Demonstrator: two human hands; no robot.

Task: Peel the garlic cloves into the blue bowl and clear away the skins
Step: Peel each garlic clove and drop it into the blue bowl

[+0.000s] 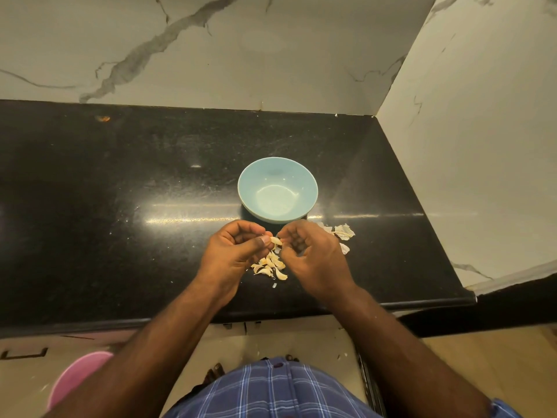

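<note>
A small garlic clove [276, 240] was held up between the two hands, just above the tabletop [120, 182] and just in front of the blue bowl [277, 190]. The left hand [233, 251] had its thumb and fingers curled around one end of the clove, so its grip was closed on it. The right hand [313, 254] was right beside it, fingers curled in toward the other end of the clove. Its fingertips seemed to pinch at the clove, but the spot was small and partly hidden.

Under the hands lay a little pile of garlic pieces [271, 267], pale and curved, right on the dark tabletop. It was hard to tell which were cloves and which were skins. A few tiny white bits lay near the pile.

To the right of the right hand, close to the bowl, sat some papery white skins [342, 233].

The blue bowl stood upright on the tabletop, just past the hands. Nothing could be seen inside it but a shine from the light.

The tabletop was black and shiny with small specks. Behind it and to the right stood white marble walls [211, 55] with grey lines.

Down low, the person wore a blue checked shirt [271, 393]. A pink round tub [75, 378] sat on the floor at the left.
</note>
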